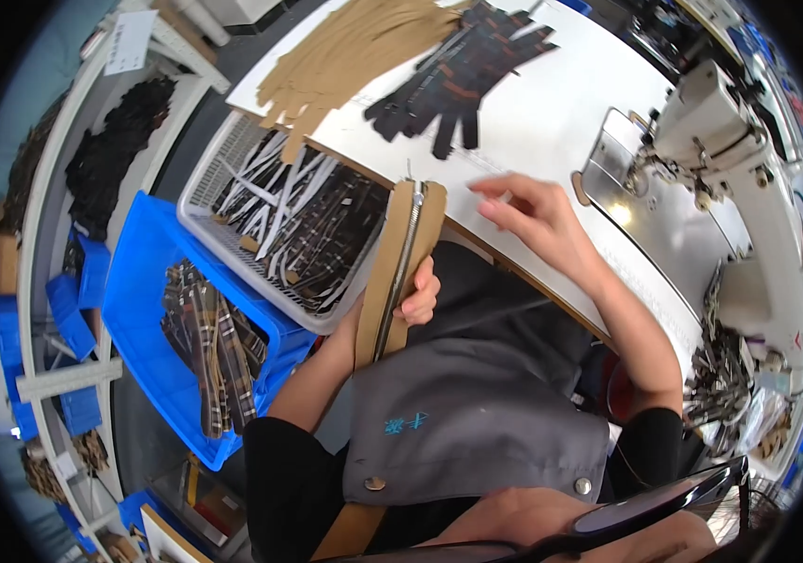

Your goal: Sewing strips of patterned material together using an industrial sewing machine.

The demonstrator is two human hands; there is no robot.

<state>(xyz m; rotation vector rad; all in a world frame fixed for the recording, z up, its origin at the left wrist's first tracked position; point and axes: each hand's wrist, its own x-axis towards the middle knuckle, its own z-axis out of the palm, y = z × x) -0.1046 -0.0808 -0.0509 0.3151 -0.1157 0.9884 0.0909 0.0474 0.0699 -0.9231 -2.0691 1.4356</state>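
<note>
In front of my grey apron point(477, 413) stands a tan strip with a metal zipper point(399, 253) down its middle, its long side running up and slightly right. My left hand point(419, 293) is wrapped around it from behind, with the fingertips showing on its right edge. Right of the strip's top, my right hand point(537, 218) hovers over the edge of the white table point(552, 122). Its thumb and fingers are apart, and I see nothing in them.
Tan strips point(355, 56) and dark plaid strips point(467, 70) lie on the table. A white sewing machine point(734, 178) stands at right. To the left are a grey basket point(204, 188) of strips, a blue bin point(139, 272) with plaid pieces, and a shelf point(68, 380).
</note>
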